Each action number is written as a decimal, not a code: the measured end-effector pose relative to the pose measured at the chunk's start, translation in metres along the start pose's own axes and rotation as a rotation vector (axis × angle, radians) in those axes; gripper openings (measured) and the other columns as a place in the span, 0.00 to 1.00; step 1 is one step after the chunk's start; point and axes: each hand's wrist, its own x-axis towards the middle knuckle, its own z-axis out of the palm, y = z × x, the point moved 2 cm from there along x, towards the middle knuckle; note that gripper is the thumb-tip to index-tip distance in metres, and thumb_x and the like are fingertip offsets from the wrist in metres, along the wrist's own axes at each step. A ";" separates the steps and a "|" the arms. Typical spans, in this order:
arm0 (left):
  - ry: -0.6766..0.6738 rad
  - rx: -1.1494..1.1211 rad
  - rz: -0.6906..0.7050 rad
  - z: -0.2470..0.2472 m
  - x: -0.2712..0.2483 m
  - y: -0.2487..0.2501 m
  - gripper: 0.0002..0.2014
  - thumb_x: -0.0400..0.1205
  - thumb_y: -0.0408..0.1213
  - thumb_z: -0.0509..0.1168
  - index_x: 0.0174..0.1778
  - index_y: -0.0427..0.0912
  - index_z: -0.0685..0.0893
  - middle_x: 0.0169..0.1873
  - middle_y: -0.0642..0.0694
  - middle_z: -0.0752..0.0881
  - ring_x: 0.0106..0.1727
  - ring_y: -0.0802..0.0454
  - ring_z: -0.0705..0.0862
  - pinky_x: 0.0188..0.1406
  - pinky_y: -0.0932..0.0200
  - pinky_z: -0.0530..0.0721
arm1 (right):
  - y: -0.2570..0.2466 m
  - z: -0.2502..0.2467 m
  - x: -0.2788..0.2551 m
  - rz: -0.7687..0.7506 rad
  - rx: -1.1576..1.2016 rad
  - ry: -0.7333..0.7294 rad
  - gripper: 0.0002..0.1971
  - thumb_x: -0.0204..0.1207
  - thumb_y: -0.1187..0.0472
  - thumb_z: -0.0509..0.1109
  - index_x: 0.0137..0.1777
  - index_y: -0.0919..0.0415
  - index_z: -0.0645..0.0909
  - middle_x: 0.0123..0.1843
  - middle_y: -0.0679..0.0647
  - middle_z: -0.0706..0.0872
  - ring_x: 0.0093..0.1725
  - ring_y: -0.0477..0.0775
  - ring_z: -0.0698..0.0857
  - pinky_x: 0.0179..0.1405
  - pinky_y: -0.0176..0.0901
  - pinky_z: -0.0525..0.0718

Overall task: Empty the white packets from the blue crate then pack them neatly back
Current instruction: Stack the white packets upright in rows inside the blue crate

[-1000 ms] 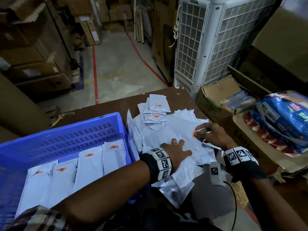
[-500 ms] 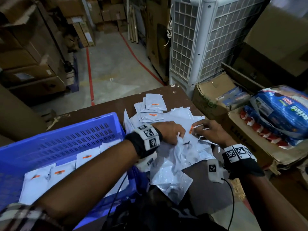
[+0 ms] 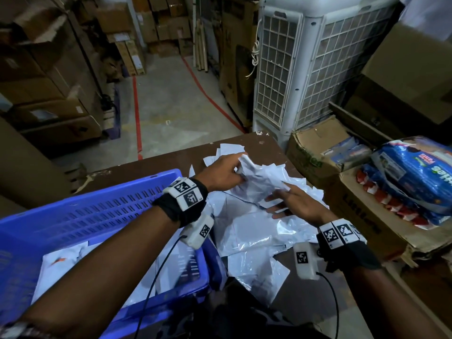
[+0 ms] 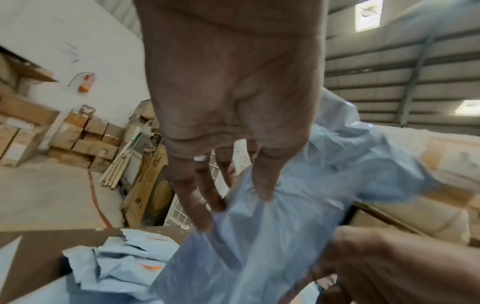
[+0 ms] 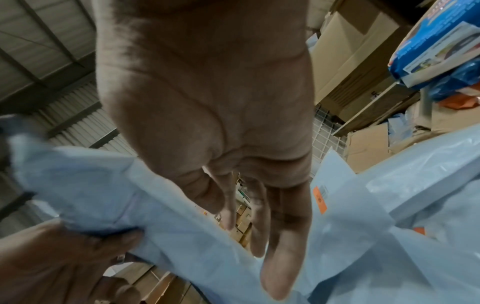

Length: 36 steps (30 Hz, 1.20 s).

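The blue crate (image 3: pixel 97 211) stands at the left of the brown table (image 3: pixel 171 160), with white packets (image 3: pixel 63 260) lying flat inside it, partly hidden by my left forearm. A loose pile of white packets (image 3: pixel 256 231) covers the table to its right. My left hand (image 3: pixel 238 167) grips a crumpled bunch of packets (image 3: pixel 259 178) raised above the pile. In the left wrist view the fingers (image 4: pixel 262 185) and thumb pinch the plastic (image 4: pixel 285 226). My right hand (image 3: pixel 276 201) touches the near end of that bunch, and its fingers (image 5: pixel 280 257) lie straight and spread.
Open cardboard boxes (image 3: pixel 318 152) stand right against the table's right side, one carrying blue product packs (image 3: pixel 415 182). A white air cooler (image 3: pixel 305 69) rises behind the far right corner. Beyond the far edge is bare floor with red lines, flanked by stacked cartons.
My left hand left the flat pile, took hold of a bunch of packets and raised it away from me. My right hand let go of its pinch and spread its fingers.
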 end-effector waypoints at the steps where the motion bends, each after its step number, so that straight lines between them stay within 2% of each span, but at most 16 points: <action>1: 0.021 0.048 0.014 0.000 -0.002 0.000 0.15 0.76 0.29 0.66 0.42 0.56 0.72 0.39 0.52 0.79 0.39 0.57 0.77 0.39 0.55 0.77 | -0.002 0.003 -0.001 0.017 0.027 0.010 0.16 0.91 0.56 0.53 0.71 0.61 0.76 0.63 0.69 0.85 0.56 0.74 0.87 0.55 0.60 0.88; 4: 0.016 0.222 0.102 0.005 -0.009 0.006 0.12 0.75 0.30 0.64 0.50 0.49 0.74 0.45 0.50 0.77 0.43 0.51 0.72 0.36 0.55 0.72 | -0.004 0.005 -0.001 -0.065 0.094 0.006 0.17 0.89 0.53 0.56 0.71 0.59 0.75 0.60 0.72 0.86 0.53 0.75 0.88 0.56 0.67 0.86; 7: 0.025 0.309 0.287 0.009 -0.015 0.016 0.09 0.73 0.30 0.66 0.42 0.46 0.72 0.40 0.52 0.74 0.41 0.54 0.70 0.31 0.57 0.64 | -0.003 0.001 0.000 -0.131 0.102 -0.033 0.19 0.84 0.50 0.66 0.69 0.58 0.79 0.62 0.68 0.87 0.55 0.64 0.90 0.55 0.59 0.89; 10: -0.018 0.317 0.347 0.015 -0.020 0.015 0.15 0.65 0.27 0.66 0.38 0.50 0.70 0.38 0.54 0.73 0.39 0.52 0.72 0.31 0.55 0.70 | 0.000 -0.003 0.007 -0.048 0.226 0.105 0.19 0.88 0.49 0.59 0.62 0.60 0.86 0.59 0.61 0.90 0.57 0.58 0.89 0.63 0.54 0.84; 12: -0.082 0.292 0.325 0.020 -0.023 0.012 0.17 0.62 0.25 0.66 0.38 0.50 0.73 0.38 0.54 0.75 0.40 0.52 0.75 0.34 0.50 0.77 | 0.002 -0.005 0.007 -0.113 0.173 0.155 0.12 0.86 0.56 0.64 0.58 0.56 0.88 0.52 0.51 0.93 0.54 0.51 0.89 0.63 0.45 0.85; 13: -0.107 0.275 0.306 0.023 -0.024 0.009 0.17 0.63 0.24 0.67 0.38 0.50 0.75 0.38 0.55 0.76 0.40 0.53 0.76 0.36 0.49 0.80 | 0.004 -0.006 0.006 -0.148 0.127 0.146 0.09 0.83 0.59 0.68 0.59 0.54 0.88 0.50 0.52 0.92 0.54 0.52 0.88 0.60 0.45 0.85; 15: -0.139 0.228 0.255 0.029 -0.024 0.000 0.16 0.65 0.25 0.68 0.38 0.51 0.77 0.39 0.55 0.78 0.39 0.55 0.80 0.39 0.48 0.83 | 0.009 -0.006 0.002 -0.138 0.124 0.099 0.14 0.80 0.64 0.73 0.63 0.51 0.86 0.54 0.61 0.91 0.56 0.65 0.89 0.59 0.59 0.85; 17: -0.174 0.173 0.173 0.030 -0.025 -0.005 0.15 0.66 0.25 0.68 0.39 0.51 0.79 0.40 0.54 0.82 0.39 0.55 0.84 0.40 0.48 0.85 | 0.011 -0.006 0.000 -0.145 0.123 0.076 0.18 0.79 0.67 0.73 0.65 0.49 0.84 0.56 0.62 0.91 0.59 0.68 0.88 0.60 0.65 0.85; 21: -0.179 0.162 0.104 0.026 -0.025 -0.008 0.13 0.67 0.25 0.68 0.42 0.47 0.82 0.43 0.53 0.83 0.44 0.52 0.83 0.45 0.46 0.85 | 0.014 -0.004 0.000 -0.115 0.112 0.077 0.22 0.79 0.68 0.72 0.69 0.46 0.79 0.55 0.54 0.92 0.56 0.60 0.90 0.53 0.54 0.91; 23: -0.111 0.289 0.139 0.022 -0.025 -0.004 0.19 0.64 0.31 0.73 0.49 0.51 0.81 0.47 0.54 0.78 0.48 0.54 0.77 0.46 0.46 0.83 | 0.015 -0.005 0.002 -0.094 0.136 0.081 0.24 0.80 0.70 0.71 0.71 0.47 0.77 0.55 0.56 0.92 0.55 0.61 0.91 0.54 0.56 0.90; 25: -0.113 0.391 0.174 0.022 -0.023 0.004 0.33 0.60 0.37 0.79 0.61 0.54 0.77 0.57 0.51 0.73 0.56 0.51 0.74 0.47 0.50 0.83 | 0.015 -0.005 0.004 -0.080 0.141 0.066 0.24 0.80 0.69 0.71 0.71 0.46 0.76 0.54 0.59 0.92 0.54 0.63 0.91 0.58 0.63 0.88; 27: -0.188 0.457 0.245 0.028 -0.020 0.012 0.50 0.55 0.46 0.84 0.73 0.57 0.68 0.68 0.49 0.70 0.64 0.48 0.73 0.55 0.53 0.82 | 0.014 -0.006 0.006 -0.085 0.140 0.021 0.24 0.80 0.67 0.72 0.71 0.44 0.77 0.54 0.62 0.92 0.56 0.65 0.90 0.61 0.66 0.86; 29: -0.266 0.498 0.302 0.036 -0.017 0.017 0.60 0.52 0.53 0.86 0.80 0.58 0.62 0.75 0.49 0.68 0.71 0.46 0.73 0.66 0.50 0.78 | 0.011 -0.007 0.007 -0.100 0.157 -0.029 0.23 0.80 0.68 0.72 0.71 0.45 0.79 0.57 0.64 0.90 0.59 0.66 0.89 0.65 0.67 0.83; 32: -0.344 0.525 0.304 0.046 -0.017 0.024 0.61 0.52 0.56 0.85 0.81 0.56 0.62 0.74 0.51 0.73 0.72 0.48 0.74 0.71 0.45 0.72 | 0.008 -0.007 0.006 -0.113 0.163 -0.086 0.25 0.79 0.71 0.70 0.73 0.48 0.78 0.63 0.61 0.89 0.66 0.59 0.86 0.74 0.58 0.77; 34: -0.379 0.561 0.274 0.050 -0.019 0.029 0.58 0.55 0.57 0.84 0.80 0.57 0.61 0.70 0.52 0.78 0.69 0.48 0.77 0.71 0.42 0.68 | 0.010 -0.009 0.006 -0.094 0.158 -0.113 0.26 0.80 0.71 0.68 0.74 0.48 0.78 0.64 0.58 0.89 0.67 0.55 0.85 0.76 0.52 0.76; 36: -0.376 0.570 0.247 0.052 -0.018 0.030 0.55 0.56 0.59 0.82 0.78 0.59 0.62 0.66 0.52 0.81 0.66 0.48 0.80 0.68 0.41 0.70 | 0.012 -0.010 0.006 -0.070 0.130 -0.130 0.23 0.81 0.67 0.69 0.73 0.46 0.79 0.65 0.54 0.88 0.67 0.54 0.85 0.75 0.52 0.76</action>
